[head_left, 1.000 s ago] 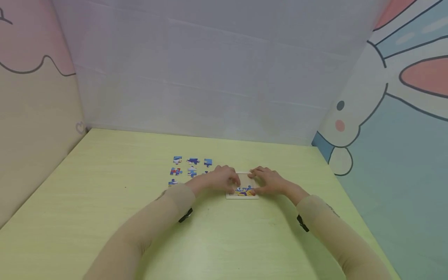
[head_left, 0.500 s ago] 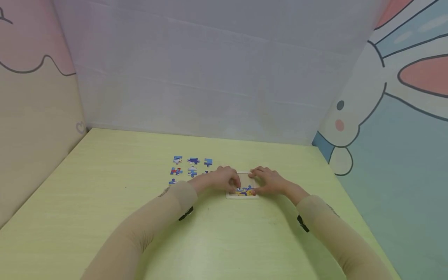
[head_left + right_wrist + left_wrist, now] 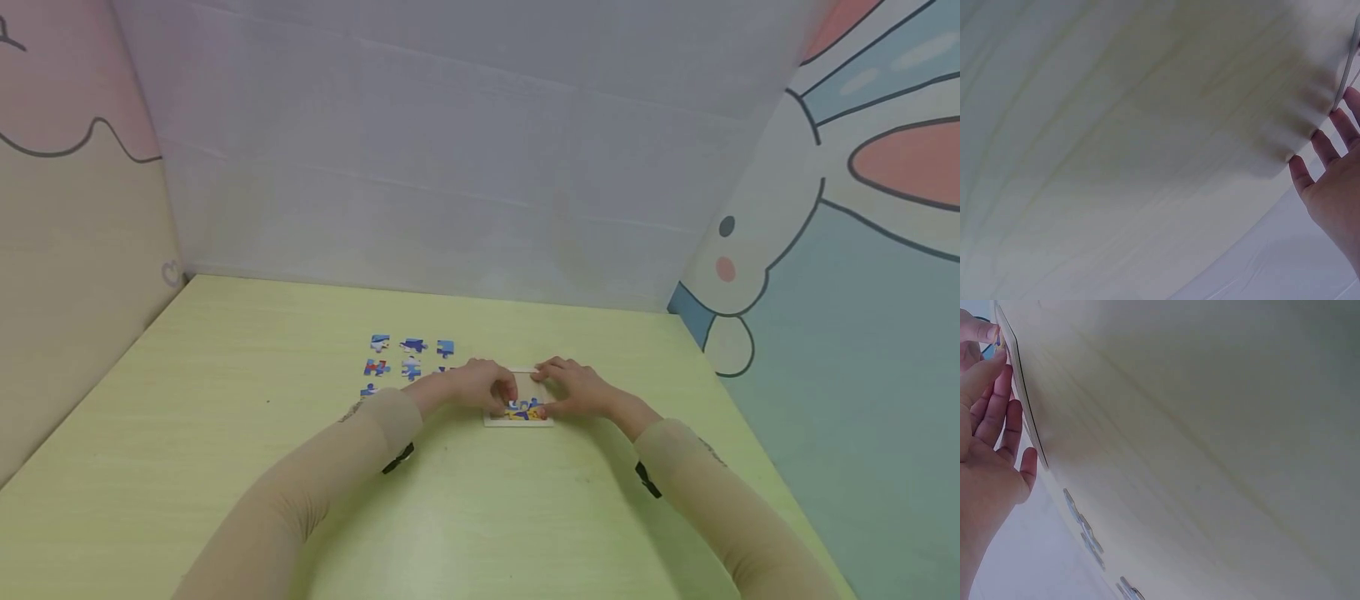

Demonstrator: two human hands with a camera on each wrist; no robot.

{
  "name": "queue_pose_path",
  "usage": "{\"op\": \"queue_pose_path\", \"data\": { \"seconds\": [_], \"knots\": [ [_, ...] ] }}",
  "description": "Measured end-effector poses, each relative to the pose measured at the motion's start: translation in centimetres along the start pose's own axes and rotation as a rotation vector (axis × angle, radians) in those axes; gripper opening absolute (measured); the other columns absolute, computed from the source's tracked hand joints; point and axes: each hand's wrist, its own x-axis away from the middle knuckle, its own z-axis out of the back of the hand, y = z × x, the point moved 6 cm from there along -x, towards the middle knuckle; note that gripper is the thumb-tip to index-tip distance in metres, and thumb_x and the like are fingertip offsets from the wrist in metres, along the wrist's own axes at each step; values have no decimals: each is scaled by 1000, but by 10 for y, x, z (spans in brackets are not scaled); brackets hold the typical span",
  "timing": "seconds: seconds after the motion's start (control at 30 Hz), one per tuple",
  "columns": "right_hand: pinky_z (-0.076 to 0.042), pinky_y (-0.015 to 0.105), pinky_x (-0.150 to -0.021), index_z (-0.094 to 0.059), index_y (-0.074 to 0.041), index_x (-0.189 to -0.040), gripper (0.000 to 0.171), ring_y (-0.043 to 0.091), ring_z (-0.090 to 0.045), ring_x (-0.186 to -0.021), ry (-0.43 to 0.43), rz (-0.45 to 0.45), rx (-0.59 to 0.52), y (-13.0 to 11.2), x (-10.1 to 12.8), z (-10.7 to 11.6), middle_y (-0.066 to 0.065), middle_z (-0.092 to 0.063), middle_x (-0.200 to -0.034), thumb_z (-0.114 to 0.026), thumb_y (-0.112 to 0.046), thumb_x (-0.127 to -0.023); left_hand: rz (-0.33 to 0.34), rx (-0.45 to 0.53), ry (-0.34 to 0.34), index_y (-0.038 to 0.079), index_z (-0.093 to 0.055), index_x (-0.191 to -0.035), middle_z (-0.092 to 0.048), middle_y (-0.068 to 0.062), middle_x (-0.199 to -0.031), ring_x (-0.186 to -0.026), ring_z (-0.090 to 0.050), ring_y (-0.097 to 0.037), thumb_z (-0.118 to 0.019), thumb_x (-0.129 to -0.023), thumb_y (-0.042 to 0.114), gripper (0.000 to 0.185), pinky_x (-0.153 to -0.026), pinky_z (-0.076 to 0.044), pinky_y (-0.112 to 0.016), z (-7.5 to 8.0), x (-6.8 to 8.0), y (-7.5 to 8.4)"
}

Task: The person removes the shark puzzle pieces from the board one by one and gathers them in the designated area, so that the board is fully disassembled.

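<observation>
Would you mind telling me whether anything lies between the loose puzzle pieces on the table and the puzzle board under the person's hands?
Only the left hand does: it rests on the puzzle board's left edge, between it and the loose puzzle pieces. The right hand sits on the far side.

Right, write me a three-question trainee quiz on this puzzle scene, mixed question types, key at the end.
1. True or false: both the left hand and the right hand rest on the puzzle board.
2. The loose puzzle pieces lie on which side of the board: A) the person's left, B) the person's right, C) on the board?
3. Fill in: the board lies flat on a pale ____ table.

Key: 1 true; 2 A; 3 green.
</observation>
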Motion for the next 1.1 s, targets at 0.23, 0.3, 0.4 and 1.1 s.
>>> {"op": "queue_pose_path", "data": {
  "seconds": [0.23,0.3,0.4,1.1],
  "knots": [
    [-34,60,-95,-54,-14,-131,61,36,-42,-126,6,16,7,-1,0,0,10,-45,-140,-68,-48,-82,-42,-20,9,26,-62,-97,-63,15,-84,-80,-57,-3,-76,-78,16,25,-105,-22,-48,-2,0,7],
    [-35,60,-95,-54,-14,-130,61,36,-43,-125,9,20,9,-1,0,0,10,-46,-140,-68,-48,-82,-52,-54,17,26,-62,-98,-63,15,-83,-80,-57,-2,-76,-79,18,25,-101,-25,-45,-1,0,8],
    [-35,61,-94,-55,-13,-129,60,37,-43,-124,16,26,8,-2,0,0,11,-46,-140,-69,-47,-82,-47,-81,24,26,-63,-99,-62,16,-83,-79,-57,-1,-77,-78,19,25,-96,-30,-41,2,1,8],
    [-34,59,-96,-53,-15,-132,63,35,-42,-126,-4,2,29,1,-1,-1,9,-45,-141,-66,-51,-82,-119,-77,108,24,-66,-97,-63,13,-88,-97,-60,-18,-74,-81,30,19,-96,-30,-49,47,46,5]
  ]
}}
